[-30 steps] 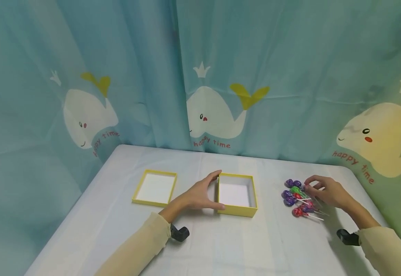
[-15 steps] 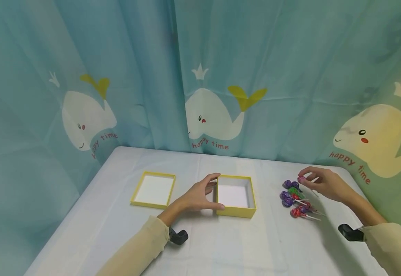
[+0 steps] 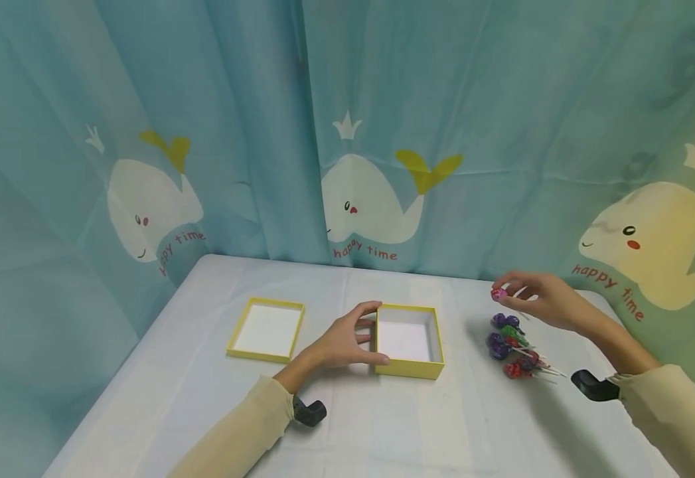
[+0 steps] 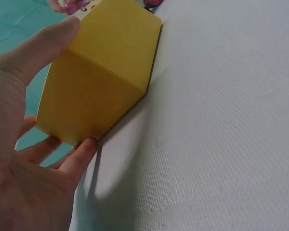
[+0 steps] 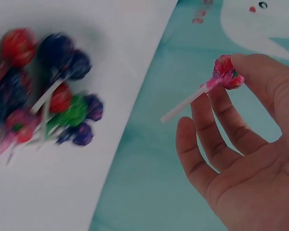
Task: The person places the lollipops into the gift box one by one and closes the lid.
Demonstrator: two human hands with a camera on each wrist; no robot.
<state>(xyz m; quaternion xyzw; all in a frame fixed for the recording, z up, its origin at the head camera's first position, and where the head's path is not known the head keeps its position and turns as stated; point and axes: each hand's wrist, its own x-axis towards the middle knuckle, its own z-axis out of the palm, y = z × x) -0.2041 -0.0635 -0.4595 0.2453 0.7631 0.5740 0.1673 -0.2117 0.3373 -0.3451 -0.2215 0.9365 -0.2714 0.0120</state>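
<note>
A pink lollipop (image 3: 499, 294) is pinched by its wrapped head between thumb and fingers of my right hand (image 3: 547, 302), raised above the table. Its white stick points away from the thumb in the right wrist view (image 5: 185, 104). Several more lollipops (image 3: 511, 342), purple, green and red, lie in a loose pile below that hand. My left hand (image 3: 344, 342) holds the left side of a yellow box (image 3: 409, 368), thumb at the near corner and fingers at the far one. The box has a white inside and stands with its opening up.
A yellow-rimmed lid (image 3: 266, 326) lies inside up, left of the left hand. The table (image 3: 383, 431) has a white cloth. A blue-green curtain (image 3: 251, 133) with whale prints hangs right behind its back edge.
My right hand has lifted the pink lollipop off the pile and carried it up and to the left. The left hand has stayed at the box.
</note>
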